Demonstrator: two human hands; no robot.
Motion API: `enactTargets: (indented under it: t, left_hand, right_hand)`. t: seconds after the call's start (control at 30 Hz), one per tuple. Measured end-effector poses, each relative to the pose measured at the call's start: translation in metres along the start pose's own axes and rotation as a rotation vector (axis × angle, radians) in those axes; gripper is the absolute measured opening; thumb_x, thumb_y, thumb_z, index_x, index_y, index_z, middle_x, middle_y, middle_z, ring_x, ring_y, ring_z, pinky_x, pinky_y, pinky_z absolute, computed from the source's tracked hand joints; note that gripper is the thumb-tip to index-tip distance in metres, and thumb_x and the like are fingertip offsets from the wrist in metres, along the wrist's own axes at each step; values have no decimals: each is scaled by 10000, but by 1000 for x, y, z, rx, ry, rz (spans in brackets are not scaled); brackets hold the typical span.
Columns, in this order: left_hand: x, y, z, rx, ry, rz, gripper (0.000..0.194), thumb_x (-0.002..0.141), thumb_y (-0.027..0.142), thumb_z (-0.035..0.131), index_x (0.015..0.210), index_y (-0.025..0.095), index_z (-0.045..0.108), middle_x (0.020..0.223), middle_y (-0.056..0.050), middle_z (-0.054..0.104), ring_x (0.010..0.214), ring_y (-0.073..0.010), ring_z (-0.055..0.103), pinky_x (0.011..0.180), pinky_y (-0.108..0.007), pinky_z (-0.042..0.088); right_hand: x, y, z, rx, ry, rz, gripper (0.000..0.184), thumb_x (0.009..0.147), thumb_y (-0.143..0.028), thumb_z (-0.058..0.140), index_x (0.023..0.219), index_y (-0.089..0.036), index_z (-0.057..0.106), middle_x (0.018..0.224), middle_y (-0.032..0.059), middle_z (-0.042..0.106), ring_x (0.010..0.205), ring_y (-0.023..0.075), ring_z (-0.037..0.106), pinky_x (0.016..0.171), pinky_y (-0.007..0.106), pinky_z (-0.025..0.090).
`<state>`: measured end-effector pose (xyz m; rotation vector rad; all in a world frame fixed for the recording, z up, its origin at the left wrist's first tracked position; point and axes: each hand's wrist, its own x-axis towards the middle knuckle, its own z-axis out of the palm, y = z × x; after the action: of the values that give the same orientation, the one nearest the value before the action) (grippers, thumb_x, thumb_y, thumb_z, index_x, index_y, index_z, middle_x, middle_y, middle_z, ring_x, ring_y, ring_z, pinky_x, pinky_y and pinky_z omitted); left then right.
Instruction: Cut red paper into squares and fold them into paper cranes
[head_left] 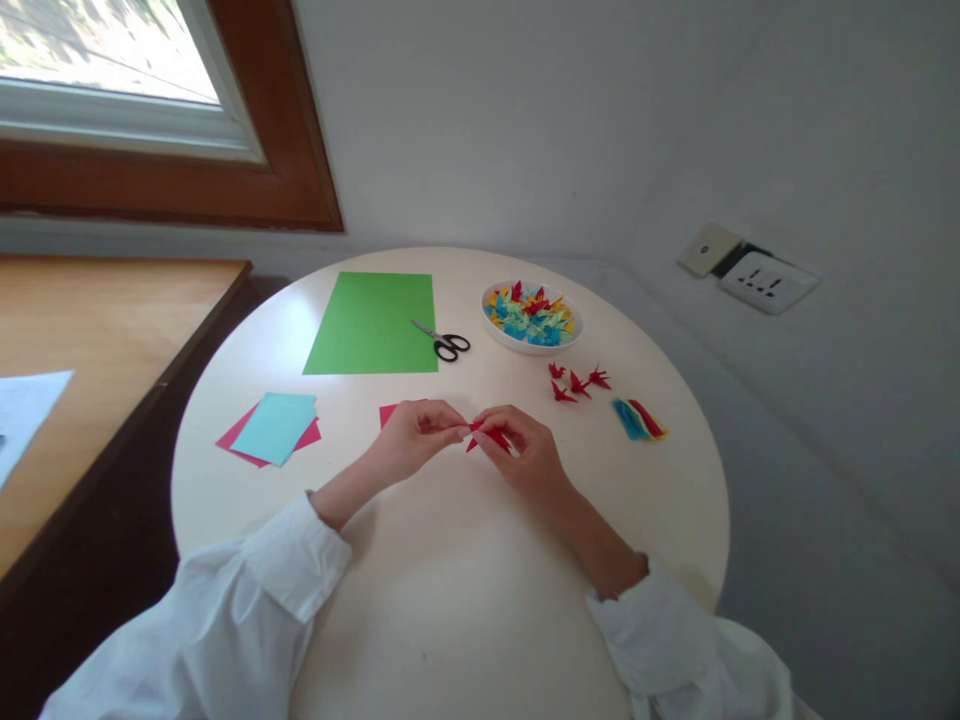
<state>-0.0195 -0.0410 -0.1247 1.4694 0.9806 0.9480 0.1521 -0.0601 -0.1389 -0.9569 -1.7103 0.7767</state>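
Between my two hands is a small folded red paper crane [495,437], held over the middle of the round table. My left hand [420,433] pinches its left tip between thumb and finger. My right hand [523,450] grips its body, so part of the fold is hidden by the fingers. Behind my left hand lies a piece of red paper [388,413], mostly covered. Several finished red paper cranes [577,384] sit on the table beyond my right hand.
A white bowl [532,348] full of colourful paper cranes stands at the back. Scissors [445,345] overlap a green sheet [375,320]. Light blue and red paper squares [276,428] lie left; folded coloured strips [639,420] lie right. The round white table [450,620] adjoins walls.
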Motion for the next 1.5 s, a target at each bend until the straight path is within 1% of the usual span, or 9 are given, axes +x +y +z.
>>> enactTargets:
  t: [0.17,0.27,0.43,0.57,0.77,0.87,1.07,1.27,1.5]
  left_hand:
    - [0,2,1,-20,36,-82,175,629,294,691,634,125,648,578,-23,626,555,-121,558,552,-241,434]
    - [-1,5,1,-49,49,-122,164,616,276,698,621,121,645,569,-24,626,559,-119,557,553,-238,425]
    - [-1,9,1,-131,36,-155,118,575,219,717,610,123,658,559,-11,626,558,-105,546,567,-230,416]
    - [0,7,-1,-168,7,-178,87,563,193,719,608,131,676,572,-6,638,573,-101,548,602,-234,424]
    - [0,-2,-2,-116,0,-183,57,578,189,704,590,137,683,582,-4,626,590,-101,552,601,-234,416]
    - [0,-3,-2,-97,-2,-208,51,585,181,693,589,133,679,584,-11,628,586,-105,559,599,-240,422]
    - [1,-1,-2,-153,-8,-243,97,590,195,710,616,120,654,560,-12,630,556,-103,575,584,-238,443]
    - [1,3,-2,-269,-7,-246,229,553,218,765,656,133,578,551,-1,646,556,-116,609,566,-231,457]
    - [0,3,-2,-247,-15,-212,201,579,205,747,660,136,577,562,6,646,572,-109,607,607,-239,462]
  right_hand:
    - [1,-3,0,-57,32,8,54,783,-195,577,731,-196,592,794,42,639,745,156,609,678,286,496]
    - [1,-2,0,-77,48,13,53,775,-185,576,728,-195,598,782,38,645,730,152,609,663,278,494]
    - [0,-1,0,-69,63,25,52,760,-184,582,713,-192,601,779,41,645,733,157,612,664,284,497]
    - [0,-1,1,-35,63,45,47,745,-180,589,703,-197,598,772,37,639,736,160,610,670,289,498]
    - [0,-2,2,3,51,104,43,713,-176,593,674,-194,592,728,27,626,688,155,594,628,282,485]
    - [0,-2,2,15,40,134,54,707,-173,588,657,-193,583,707,21,618,663,149,582,601,275,473]
    - [1,-1,2,33,48,149,61,693,-174,599,639,-192,577,721,29,619,669,151,578,595,277,465]
    - [1,-3,2,19,61,149,80,688,-175,600,613,-188,575,696,29,627,644,147,575,586,276,458]
    - [0,-5,2,-24,89,157,71,683,-169,593,614,-186,584,699,28,644,644,148,593,584,269,464]
